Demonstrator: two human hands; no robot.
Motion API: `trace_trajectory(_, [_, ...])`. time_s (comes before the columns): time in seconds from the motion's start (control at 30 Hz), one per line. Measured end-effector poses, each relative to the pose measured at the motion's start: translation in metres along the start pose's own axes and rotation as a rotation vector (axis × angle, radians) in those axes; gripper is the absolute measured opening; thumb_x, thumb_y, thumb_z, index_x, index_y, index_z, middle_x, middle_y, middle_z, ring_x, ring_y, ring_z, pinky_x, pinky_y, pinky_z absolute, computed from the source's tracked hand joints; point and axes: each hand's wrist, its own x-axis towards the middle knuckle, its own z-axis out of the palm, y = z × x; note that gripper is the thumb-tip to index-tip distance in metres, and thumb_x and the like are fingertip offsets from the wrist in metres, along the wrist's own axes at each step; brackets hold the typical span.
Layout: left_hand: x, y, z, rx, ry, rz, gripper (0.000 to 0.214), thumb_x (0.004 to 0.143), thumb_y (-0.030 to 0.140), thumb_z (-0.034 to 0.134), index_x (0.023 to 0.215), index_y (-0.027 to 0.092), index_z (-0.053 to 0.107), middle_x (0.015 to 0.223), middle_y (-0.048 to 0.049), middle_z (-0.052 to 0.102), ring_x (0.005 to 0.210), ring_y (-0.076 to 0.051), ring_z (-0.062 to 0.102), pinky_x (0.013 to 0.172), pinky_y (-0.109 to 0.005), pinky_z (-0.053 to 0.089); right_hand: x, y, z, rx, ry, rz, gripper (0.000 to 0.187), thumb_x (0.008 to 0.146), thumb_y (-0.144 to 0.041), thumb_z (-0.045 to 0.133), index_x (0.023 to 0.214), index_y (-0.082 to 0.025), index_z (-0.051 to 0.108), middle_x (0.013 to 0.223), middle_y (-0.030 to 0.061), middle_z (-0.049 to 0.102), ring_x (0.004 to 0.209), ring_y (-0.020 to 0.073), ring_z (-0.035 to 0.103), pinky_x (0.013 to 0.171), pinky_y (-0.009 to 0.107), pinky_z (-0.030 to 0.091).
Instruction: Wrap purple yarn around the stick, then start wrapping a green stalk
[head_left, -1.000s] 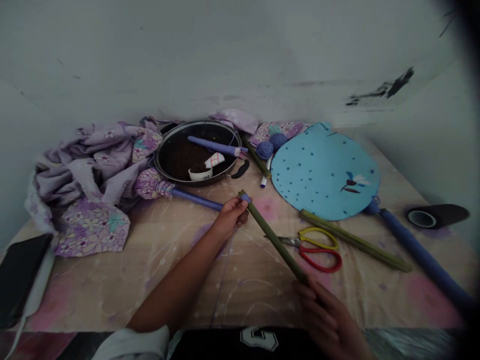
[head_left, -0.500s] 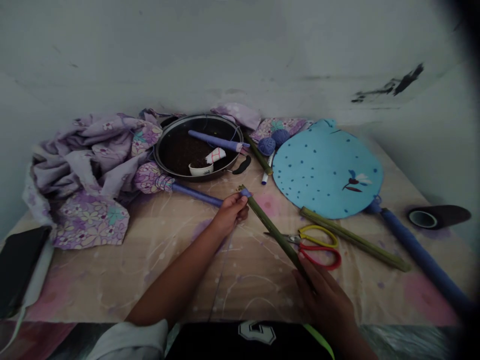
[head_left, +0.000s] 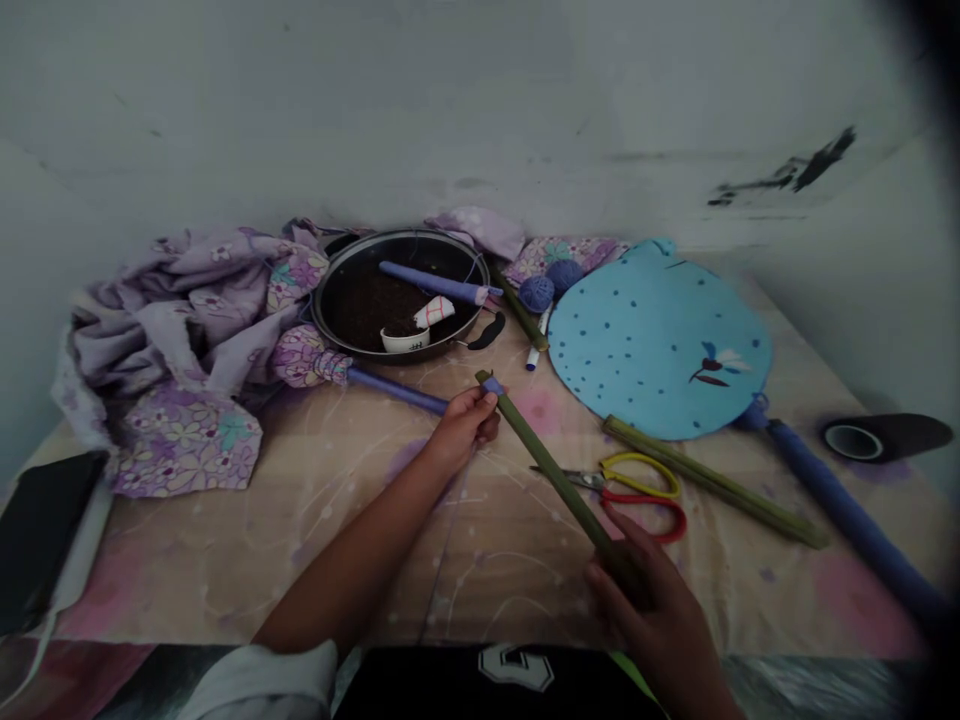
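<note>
A long green stick (head_left: 547, 470) stretches between my two hands over the table. My left hand (head_left: 465, 425) pinches its far end, where a band of purple yarn (head_left: 492, 385) is wound round it. My right hand (head_left: 649, 610) is closed around the near end of the stick. A thin strand of yarn trails from the far end towards me. Red and yellow scissors (head_left: 637, 490) lie just right of the stick.
A round blue fan (head_left: 660, 340) with a blue handle lies at the right, a second green stick (head_left: 712, 482) beside it. A dark pan (head_left: 397, 295) holds a cup and a purple stick. Floral cloth (head_left: 180, 350) is heaped left. Yarn balls (head_left: 536, 293), a tape roll (head_left: 855, 440).
My right hand has slid a little up and along the stick's near end. The left hand keeps its pinch at the yarn-wrapped end. The view shifted slightly.
</note>
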Motion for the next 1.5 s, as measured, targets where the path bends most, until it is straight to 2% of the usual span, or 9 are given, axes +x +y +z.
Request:
trace_trajectory(0.13, [0.0,0.001,0.0,-0.009,-0.005,-0.012,0.038,0.066,0.035,0.074,0.091,0.011,0.059,0.048,0.0116,0.027,0.036,-0.001,0.021,0.038,-0.017,0.012,0.008,0.01,-0.012,-0.331,0.035,-0.341,0.026,0.074,-0.031,0.064,0.098,-0.024,0.068,0.1,0.0073,0.068,0.088,0.0213,0.066,0.079,0.033,0.054])
trace_trajectory(0.27, [0.0,0.001,0.0,-0.023,-0.003,-0.021,0.037,0.065,0.033,0.074,0.09,0.011,0.059,0.048,0.0116,0.028,0.036,0.0,0.022,0.038,-0.016,0.014,0.011,0.001,-0.016,-0.264,-0.091,-0.13,0.029,0.084,-0.039,0.05,0.094,-0.017,0.067,0.074,0.0054,0.067,0.061,0.0144,0.062,0.052,0.026,0.054])
trace_trajectory(0.5, [0.001,0.002,0.0,-0.046,0.025,-0.018,0.036,0.064,0.031,0.075,0.089,0.011,0.059,0.049,0.0111,0.03,0.036,0.0,0.023,0.037,-0.016,0.015,0.005,-0.02,0.0,0.301,-0.245,0.23,0.041,0.09,-0.043,0.041,0.063,-0.016,0.056,0.045,-0.01,0.023,0.034,0.0014,0.005,0.027,0.009,0.008])
trace_trajectory(0.67, [0.002,0.001,-0.002,-0.065,0.024,-0.024,0.036,0.065,0.031,0.075,0.091,0.011,0.06,0.049,0.0117,0.027,0.036,0.0,0.022,0.037,-0.015,0.015,0.004,-0.014,-0.005,0.188,-0.072,0.095,0.035,0.078,-0.037,0.063,0.11,-0.023,0.059,0.072,-0.0001,0.062,0.044,0.0073,0.051,0.04,0.018,0.044])
trace_trajectory(0.8, [0.002,0.001,-0.002,-0.075,0.007,-0.029,0.036,0.065,0.031,0.075,0.09,0.01,0.06,0.049,0.0114,0.028,0.036,0.0,0.023,0.037,-0.016,0.015,0.012,-0.001,-0.018,-0.168,0.054,-0.235,0.031,0.068,-0.033,0.071,0.099,-0.024,0.069,0.093,0.0063,0.069,0.08,0.0196,0.065,0.073,0.031,0.054])
trace_trajectory(1.03, [0.001,0.002,-0.003,-0.084,-0.026,-0.042,0.032,0.066,0.03,0.074,0.088,0.01,0.061,0.048,0.0115,0.025,0.035,0.0,0.02,0.037,-0.016,0.015,0.013,-0.017,-0.016,0.502,-0.236,0.406,0.038,0.074,-0.05,0.061,0.088,-0.016,0.068,0.051,-0.0077,0.035,0.03,-0.0012,0.015,0.026,0.012,0.019])
trace_trajectory(1.13, [0.001,0.003,-0.003,-0.09,-0.024,-0.039,0.033,0.066,0.03,0.074,0.089,0.011,0.061,0.048,0.0115,0.025,0.036,0.0,0.02,0.037,-0.016,0.015,0.011,-0.028,-0.01,0.675,-0.274,0.555,0.042,0.07,-0.051,0.066,0.093,-0.016,0.064,0.053,-0.0083,0.036,0.031,-0.0021,0.019,0.028,0.011,0.019])
trace_trajectory(1.4, [0.001,0.002,-0.003,-0.106,-0.009,-0.037,0.032,0.068,0.029,0.073,0.091,0.011,0.061,0.05,0.0112,0.024,0.037,0.0,0.021,0.039,-0.016,0.016,0.019,-0.006,-0.03,-0.482,0.266,-0.403,0.038,0.071,-0.034,0.068,0.107,-0.023,0.063,0.091,0.0079,0.066,0.071,0.0187,0.062,0.066,0.031,0.052])
trace_trajectory(1.5, [0.001,0.002,-0.004,-0.104,-0.01,-0.038,0.032,0.068,0.029,0.073,0.091,0.011,0.061,0.049,0.0114,0.023,0.037,-0.001,0.02,0.038,-0.016,0.015,0.021,0.003,-0.035,-0.435,0.21,-0.368,0.031,0.07,-0.032,0.068,0.1,-0.023,0.067,0.09,0.0074,0.068,0.08,0.0215,0.064,0.071,0.032,0.053])
